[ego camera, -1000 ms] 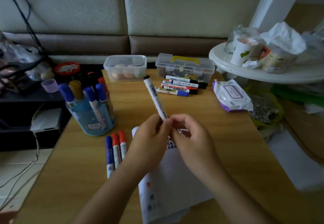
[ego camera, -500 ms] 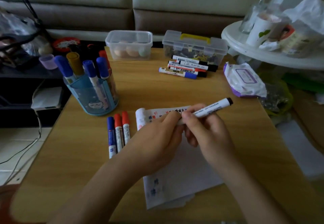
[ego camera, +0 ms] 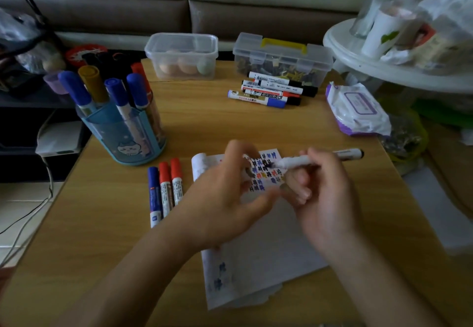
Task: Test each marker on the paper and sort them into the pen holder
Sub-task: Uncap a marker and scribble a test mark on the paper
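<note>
The right hand (ego camera: 322,193) grips a white marker (ego camera: 297,160) near its nib end. The nib points left over the paper (ego camera: 268,250), evidently for a test stroke among the marks already there. The left hand (ego camera: 225,198) sits beside the nib with fingers curled. Blur hides whether it pinches a cap. The pen holder (ego camera: 122,134) stands well to the left, its rear compartments obscured.

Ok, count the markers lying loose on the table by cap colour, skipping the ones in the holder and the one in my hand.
Blue-capped markers: 2
Red-capped markers: 3
Black-capped markers: 3
Total: 8
</note>
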